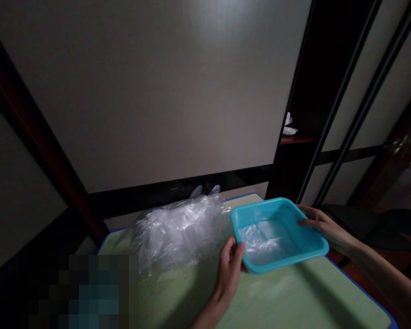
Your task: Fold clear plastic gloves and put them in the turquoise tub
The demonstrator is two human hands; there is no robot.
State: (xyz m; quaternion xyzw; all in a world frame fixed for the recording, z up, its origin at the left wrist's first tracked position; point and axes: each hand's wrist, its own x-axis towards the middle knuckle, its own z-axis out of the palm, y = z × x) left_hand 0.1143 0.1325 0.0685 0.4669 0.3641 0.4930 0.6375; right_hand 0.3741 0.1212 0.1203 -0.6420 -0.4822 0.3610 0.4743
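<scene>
A turquoise rectangular basin (284, 263) is held above the right part of the green table (260, 297), tilted so that its inside shows. Something clear and shiny, like thin plastic, lies on its bottom. My left hand (229, 269) grips the near left rim, thumb on top. My right hand (324, 225) holds the right rim, with fingers reaching over the inside. To the left of the basin, a heap of crumpled clear plastic (181, 228) rests on the table.
Behind the table stands a wardrobe with pale sliding panels (178, 100). Its dark open section at the right has a red shelf (297, 140) with white items. Dark seats (356, 224) stand beyond the table's right edge. A blurred patch covers the lower left.
</scene>
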